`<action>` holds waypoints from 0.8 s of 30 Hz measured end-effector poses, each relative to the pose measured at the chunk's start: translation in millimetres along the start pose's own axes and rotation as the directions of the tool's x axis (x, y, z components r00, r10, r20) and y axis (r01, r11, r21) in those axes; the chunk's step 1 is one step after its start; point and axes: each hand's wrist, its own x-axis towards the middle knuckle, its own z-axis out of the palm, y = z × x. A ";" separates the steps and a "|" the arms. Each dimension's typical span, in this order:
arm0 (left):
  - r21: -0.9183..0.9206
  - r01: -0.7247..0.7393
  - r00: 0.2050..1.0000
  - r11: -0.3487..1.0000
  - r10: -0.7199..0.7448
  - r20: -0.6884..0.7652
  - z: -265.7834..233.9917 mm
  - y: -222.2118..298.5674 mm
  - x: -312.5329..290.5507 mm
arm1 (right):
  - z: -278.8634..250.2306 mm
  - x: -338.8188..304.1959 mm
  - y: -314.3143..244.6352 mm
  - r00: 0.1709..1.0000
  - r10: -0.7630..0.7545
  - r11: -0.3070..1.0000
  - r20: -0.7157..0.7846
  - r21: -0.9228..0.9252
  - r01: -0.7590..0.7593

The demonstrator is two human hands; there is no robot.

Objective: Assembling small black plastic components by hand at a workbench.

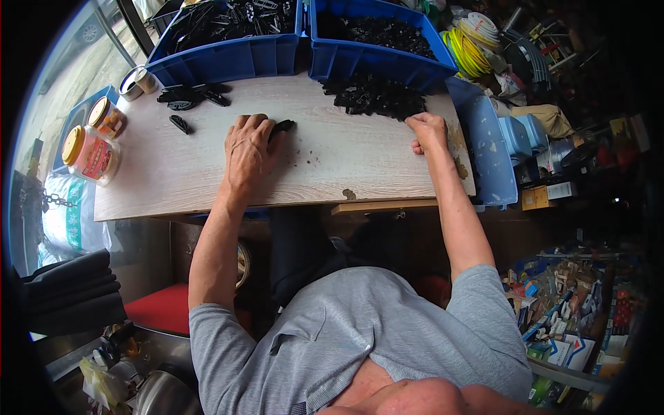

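My left hand (250, 149) rests on the pale wooden tabletop (207, 176), closed round a black plastic part (282, 127) whose end sticks out by the thumb. To the right, my right hand (429, 133) has its fingers pinched together at the near edge of a heap of small black parts (373, 97); whatever is between the fingertips is too small to make out. Up and left of my left hand lies a group of longer black plastic parts (192, 95). A single ribbed black part (181, 124) sits a little nearer than that group.
Two blue bins (228, 61) (380, 59) full of black parts stand along the far edge. Lidded jars (93, 155) and a roll of tape (131, 84) line the left edge. A light blue tub (494, 152) adjoins the right edge. A drawer (384, 206) protrudes slightly at the front.
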 end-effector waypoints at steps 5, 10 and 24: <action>-0.003 -0.001 1.000 1.000 0.001 0.003 0.4 0.5 0.6 | -0.2 0.2 4.7 0.999 -0.047 0.996 0.004 0.079 0.046; -0.007 0.007 1.000 1.000 -0.007 0.014 -0.4 0.8 0.3 | 1.2 -7.0 -4.1 1.000 -0.005 0.997 -0.007 0.078 0.005; 0.001 -0.010 1.000 1.000 0.010 -0.028 4.8 -3.3 0.5 | 10.8 -7.0 -11.3 0.999 -0.038 0.999 0.006 -0.001 0.038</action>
